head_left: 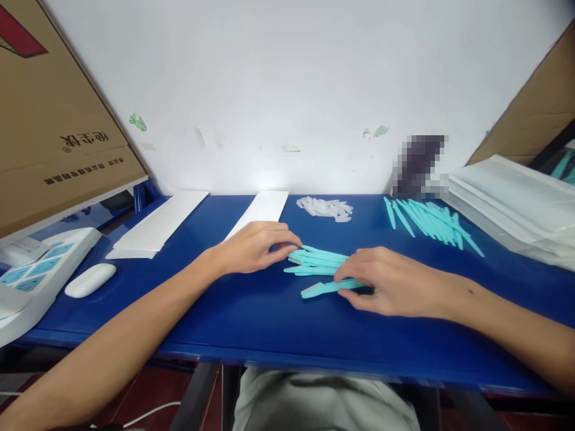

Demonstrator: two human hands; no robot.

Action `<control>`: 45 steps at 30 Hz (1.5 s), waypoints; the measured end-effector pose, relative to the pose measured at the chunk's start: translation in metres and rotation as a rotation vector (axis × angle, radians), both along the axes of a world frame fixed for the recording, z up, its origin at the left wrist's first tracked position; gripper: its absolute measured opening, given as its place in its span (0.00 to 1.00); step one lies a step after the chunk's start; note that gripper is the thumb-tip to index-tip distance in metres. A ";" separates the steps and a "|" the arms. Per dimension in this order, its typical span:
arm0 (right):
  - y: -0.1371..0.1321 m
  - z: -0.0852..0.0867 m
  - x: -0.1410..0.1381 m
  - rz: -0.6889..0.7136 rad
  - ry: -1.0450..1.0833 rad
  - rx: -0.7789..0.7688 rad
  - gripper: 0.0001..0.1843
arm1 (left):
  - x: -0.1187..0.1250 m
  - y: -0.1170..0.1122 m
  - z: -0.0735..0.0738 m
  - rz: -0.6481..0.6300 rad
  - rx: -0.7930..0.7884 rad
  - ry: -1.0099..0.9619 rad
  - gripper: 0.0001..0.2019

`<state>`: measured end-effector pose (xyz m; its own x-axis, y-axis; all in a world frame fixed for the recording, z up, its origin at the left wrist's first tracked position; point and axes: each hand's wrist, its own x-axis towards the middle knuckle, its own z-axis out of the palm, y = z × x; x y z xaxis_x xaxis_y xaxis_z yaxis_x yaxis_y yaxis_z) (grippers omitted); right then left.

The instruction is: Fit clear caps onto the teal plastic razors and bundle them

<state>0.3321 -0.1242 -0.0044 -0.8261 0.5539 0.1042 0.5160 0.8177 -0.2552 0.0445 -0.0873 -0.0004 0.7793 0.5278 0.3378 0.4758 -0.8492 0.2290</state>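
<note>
My right hand has its thumb and fingers closed around the handle of a turquoise eyebrow razor, whose blade end points left. Just behind it lies a small bunch of turquoise eyebrow razors, side by side on the blue table, partly covered by my right fingers. My left hand is at the left end of that bunch, thumb and fingertips pinched together. Whatever those fingertips hold, if anything, is too small to make out. A heap of small translucent white blade caps lies farther back.
More turquoise razors lie loosely piled at the back right, beside stacked clear plastic sleeves. Two white strips lie left of centre. A white oval case and a power strip are at far left. Cardboard leans there.
</note>
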 end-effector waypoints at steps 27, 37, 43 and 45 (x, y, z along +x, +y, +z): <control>0.012 -0.009 -0.003 -0.113 0.007 0.022 0.13 | -0.002 0.000 -0.001 0.155 -0.054 0.182 0.12; 0.009 0.006 0.001 -0.187 -0.149 0.040 0.10 | -0.004 0.002 -0.002 0.141 -0.027 0.209 0.10; 0.007 0.010 -0.001 -0.197 -0.130 -0.027 0.13 | -0.004 0.001 -0.004 0.124 -0.014 0.185 0.11; 0.007 0.007 -0.001 -0.198 -0.083 -0.024 0.15 | -0.004 0.001 -0.005 0.101 -0.001 0.183 0.11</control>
